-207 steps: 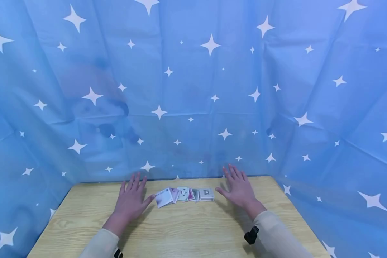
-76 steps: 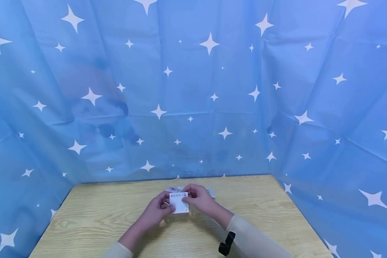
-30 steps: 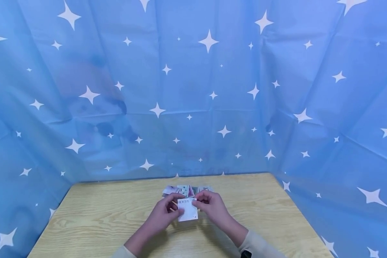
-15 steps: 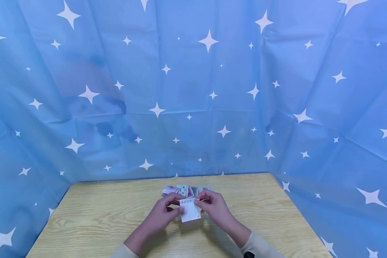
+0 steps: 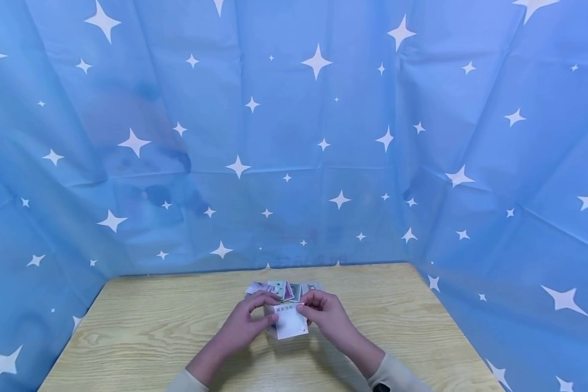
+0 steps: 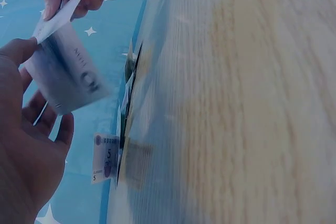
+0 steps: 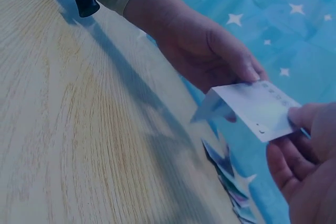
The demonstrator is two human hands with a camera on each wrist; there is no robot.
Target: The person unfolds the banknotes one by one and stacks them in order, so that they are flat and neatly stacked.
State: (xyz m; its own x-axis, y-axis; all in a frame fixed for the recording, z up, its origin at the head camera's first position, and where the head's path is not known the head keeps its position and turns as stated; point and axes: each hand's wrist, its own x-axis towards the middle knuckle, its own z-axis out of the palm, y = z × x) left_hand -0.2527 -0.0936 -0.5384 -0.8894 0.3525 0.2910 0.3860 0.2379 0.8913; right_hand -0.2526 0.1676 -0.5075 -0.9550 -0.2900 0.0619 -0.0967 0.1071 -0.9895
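Both hands hold a folded banknote just in front of a row of other notes, above the table. Its upper panel is whitish with small printed characters. In the left wrist view the banknote stands partly unfolded, a blue-grey printed flap hanging below the white panel. My left hand pinches its left edge, thumb on top. The right hand pinches the upper right corner between thumb and fingers. In the right wrist view, the left hand is across the banknote from the right hand.
Several folded banknotes lie overlapping in a row near the back of the wooden table. One end note shows a 5 in the left wrist view. A blue curtain with white stars stands behind and at both sides.
From flat on the table, the hands came together and took up the leftmost banknote, then brought it nearer and rightward. Lately its folded panels have spread apart, showing a flap at the left.
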